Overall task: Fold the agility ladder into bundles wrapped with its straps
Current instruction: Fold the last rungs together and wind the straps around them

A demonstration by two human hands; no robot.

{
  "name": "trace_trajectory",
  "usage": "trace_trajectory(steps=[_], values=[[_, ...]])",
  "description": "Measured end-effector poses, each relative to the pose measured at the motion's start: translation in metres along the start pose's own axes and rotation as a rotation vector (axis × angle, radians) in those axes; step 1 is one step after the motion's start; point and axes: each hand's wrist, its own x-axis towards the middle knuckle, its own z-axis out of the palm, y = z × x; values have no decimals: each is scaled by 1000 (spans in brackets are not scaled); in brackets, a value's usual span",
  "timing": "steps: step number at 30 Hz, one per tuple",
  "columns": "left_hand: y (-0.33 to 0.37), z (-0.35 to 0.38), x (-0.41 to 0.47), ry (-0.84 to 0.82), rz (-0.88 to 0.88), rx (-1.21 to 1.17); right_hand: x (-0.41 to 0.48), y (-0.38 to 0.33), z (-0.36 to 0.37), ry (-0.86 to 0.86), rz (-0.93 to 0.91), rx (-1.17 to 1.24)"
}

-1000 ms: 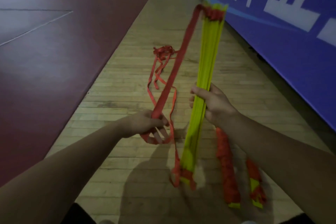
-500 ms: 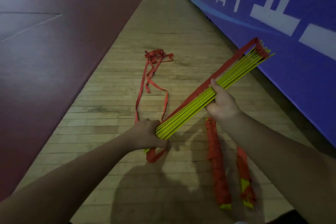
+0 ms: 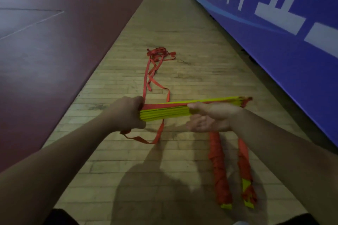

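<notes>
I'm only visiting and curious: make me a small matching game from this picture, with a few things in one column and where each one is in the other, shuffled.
Things:
1. yellow slats
2. loose red strap
3. wrapped bundles
4. blue banner

Places:
A. lying side by side on the wooden floor, near the person, to the right
B. standing along the right edge
C. held level between the left hand and the right hand
D. trailing over the floor to a tangle ahead

Pairs: 1-C, 2-D, 3-A, 4-B

Wooden floor (image 3: pixel 182 23) carries two wrapped bundles (image 3: pixel 218 166) (side by side) and loose strap (image 3: pixel 157 55).
</notes>
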Motion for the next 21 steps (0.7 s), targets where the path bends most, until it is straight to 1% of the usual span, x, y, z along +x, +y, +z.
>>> trace_trajectory(steps=[1, 3, 5, 6, 7, 8, 10, 12, 13, 14, 16, 18, 21], values=[[-2, -3, -1, 3, 13, 98, -4, -2, 8, 4, -98, -70], [-3, -7, -1, 25, 72, 279, -6, -7, 20, 95, -354, -232], [-1, -8, -1, 4, 149, 388, -5, -11, 28, 213, -583, -549], [0, -7, -2, -22, 179, 409, -4, -11, 30, 228, -628, -733], [1, -6, -2, -48, 205, 414, -1, -9, 31, 196, -615, -875], [1, -5, -3, -68, 232, 414, 1, -5, 33, 123, -553, -950], [2, -6, -4, -88, 290, 419, 4, 4, 37, -22, -403, -1034], [0, -8, -6, -62, 360, 417, 6, 10, 40, -131, -341, -1138], [-1, -9, -7, -20, 410, 401, 7, 13, 40, -175, -330, -1146], [-4, -10, -8, 36, 468, 370, 8, 15, 40, -220, -305, -1101], [-11, -10, -9, 122, 560, 301, 8, 18, 38, -306, -223, -886], [-15, -13, -10, 174, 603, 255, 9, 18, 36, -365, -197, -712], [-16, -18, -9, 219, 628, 215, 9, 18, 34, -503, -123, -568]])
